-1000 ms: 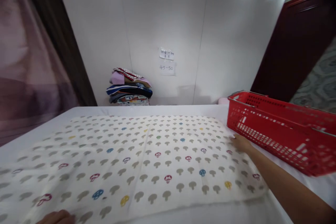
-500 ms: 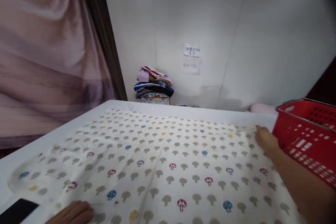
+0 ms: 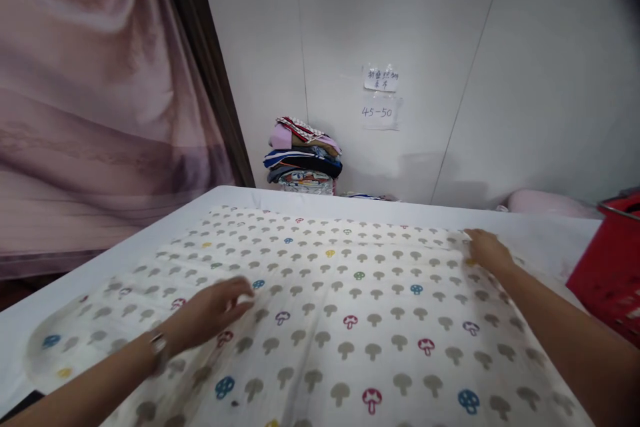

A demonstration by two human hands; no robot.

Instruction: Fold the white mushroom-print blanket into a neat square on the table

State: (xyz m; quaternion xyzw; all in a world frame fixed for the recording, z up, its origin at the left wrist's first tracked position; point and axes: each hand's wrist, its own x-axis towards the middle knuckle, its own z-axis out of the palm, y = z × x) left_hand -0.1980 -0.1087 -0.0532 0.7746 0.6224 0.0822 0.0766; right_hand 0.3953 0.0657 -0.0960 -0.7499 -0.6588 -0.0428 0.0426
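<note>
1. Pale walls [image 3: 400, 13] stand behind a white table [image 3: 540, 233], where a mushroom-print cloth [image 3: 345, 370] lies spread across most of the top
2. On the right hand [image 3: 485, 250], the fingers look pinched together on the cloth's far right edge; a thin grip like that could slip, letting the edge drop crooked
3. On the left hand [image 3: 215, 307], thumb and fingers stand apart over the left half of the cloth; whether they touch it I cannot tell, and if they do not, a pull from the right could drag the whole sheet askew
4. Around the left wrist is a metal band [image 3: 159, 345], which might snag the weave if it brushes low
5. Creases run through the cloth's middle and could set in if left unsmoothed
6. Beyond the right arm sits a red basket [image 3: 610, 267], near enough that an outward elbow might knock it
</note>
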